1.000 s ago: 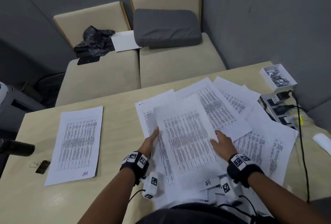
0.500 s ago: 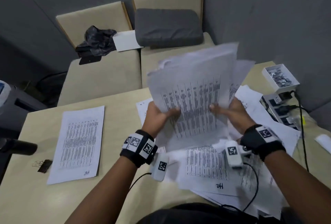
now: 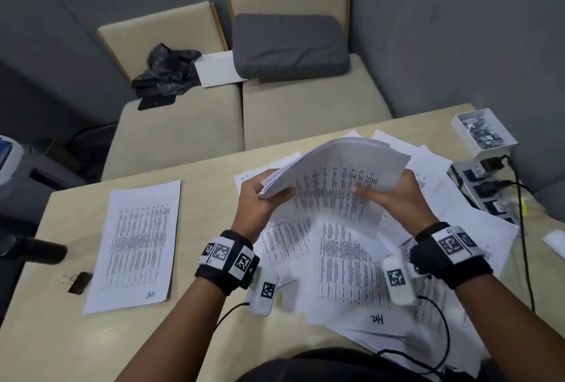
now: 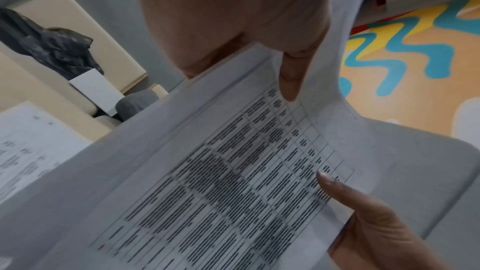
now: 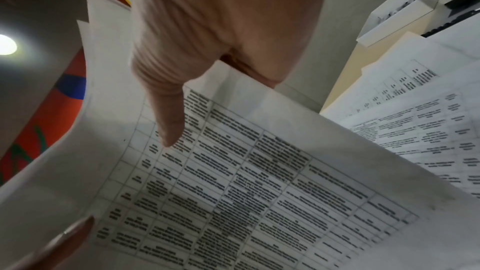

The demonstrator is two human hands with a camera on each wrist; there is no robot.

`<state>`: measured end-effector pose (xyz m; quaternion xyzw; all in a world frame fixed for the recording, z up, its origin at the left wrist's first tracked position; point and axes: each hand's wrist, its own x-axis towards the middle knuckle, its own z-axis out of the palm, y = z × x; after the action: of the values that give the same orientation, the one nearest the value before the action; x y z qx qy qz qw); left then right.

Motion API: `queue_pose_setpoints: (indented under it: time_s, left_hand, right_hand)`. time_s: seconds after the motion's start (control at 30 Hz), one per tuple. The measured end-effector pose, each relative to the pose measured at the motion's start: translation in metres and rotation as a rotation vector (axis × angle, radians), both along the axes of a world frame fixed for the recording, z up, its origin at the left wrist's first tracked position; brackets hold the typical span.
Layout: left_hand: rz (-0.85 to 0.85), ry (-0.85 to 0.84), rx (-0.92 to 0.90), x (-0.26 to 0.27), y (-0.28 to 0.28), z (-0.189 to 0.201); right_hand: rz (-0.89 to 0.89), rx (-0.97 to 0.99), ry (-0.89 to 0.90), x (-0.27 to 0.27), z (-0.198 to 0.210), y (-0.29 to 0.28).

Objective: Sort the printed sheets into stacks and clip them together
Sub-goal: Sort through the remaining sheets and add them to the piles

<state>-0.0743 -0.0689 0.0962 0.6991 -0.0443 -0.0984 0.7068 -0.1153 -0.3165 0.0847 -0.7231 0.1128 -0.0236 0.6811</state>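
Both hands clamped on bundle of printed sheets [image 3: 333, 180], lifted over table [image 3: 55, 336]: left hand [image 3: 260, 201] one side, right hand [image 3: 394, 198] other. One HR stack [image 3: 137, 247] laid out, binder clip [image 3: 80, 282] beside, unclipped. Loose pile [image 3: 351, 274] unsorted. Early days imo.

**The surface and what lies on it**

A pale beige surface [image 3: 198, 336] carries everything. The landmark is the neat stack of printed sheets [image 3: 137, 247] lying flat on its left part, with handwritten letters at its near edge. Just left of that stack, by its near corner, lies a black binder clip [image 3: 80, 282]. To the right of the stack, across a bare strip, a loose spread of overlapping printed sheets [image 3: 351, 274] covers the surface out to its near edge. Well to the right of the stack, at the far corner, stands a small white box [image 3: 484, 136] of small metallic pieces. Nearer than the box lies a power strip [image 3: 483, 189] with plugs in it, its black cables [image 3: 524, 244] running toward the near edge.
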Motion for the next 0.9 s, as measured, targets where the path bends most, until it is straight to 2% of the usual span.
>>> queue_pose_setpoints:
  time_s: [0.2, 0.33, 0.43, 0.57, 0.67, 0.73, 0.83, 0.9]
  left_hand:
    - [0.005, -0.112, -0.087, 0.011, -0.003, 0.019]
    - [0.046, 0.093, -0.175, 0.018, -0.004, 0.0]
    - [0.069, 0.169, -0.102, 0.019, -0.012, -0.01]
    - [0.099, 0.05, -0.155, 0.025, -0.017, 0.012]
    - [0.105, 0.012, -0.198, 0.028, -0.001, 0.016]
    - [0.063, 0.078, -0.069, 0.023, 0.008, -0.005]
    - [-0.069, 0.164, 0.238, 0.014, 0.014, -0.041]
    - [-0.073, 0.146, 0.305, 0.013, 0.014, -0.051]
  right_hand:
    - [-0.006, 0.065, -0.055, 0.0, 0.013, 0.005]
    - [0.004, 0.061, 0.045, 0.003, -0.014, 0.015]
    - [-0.088, 0.072, 0.135, 0.009, -0.027, 0.026]
    - [-0.218, 0.143, 0.05, 0.017, -0.001, 0.031]
    - [-0.216, 0.148, -0.029, 0.018, 0.003, 0.023]
    - [-0.107, 0.079, 0.042, 0.016, -0.014, 0.019]
    - [-0.007, -0.008, 0.222, 0.012, -0.044, 0.02]
    - [0.006, -0.045, 0.248, 0.012, -0.055, 0.02]
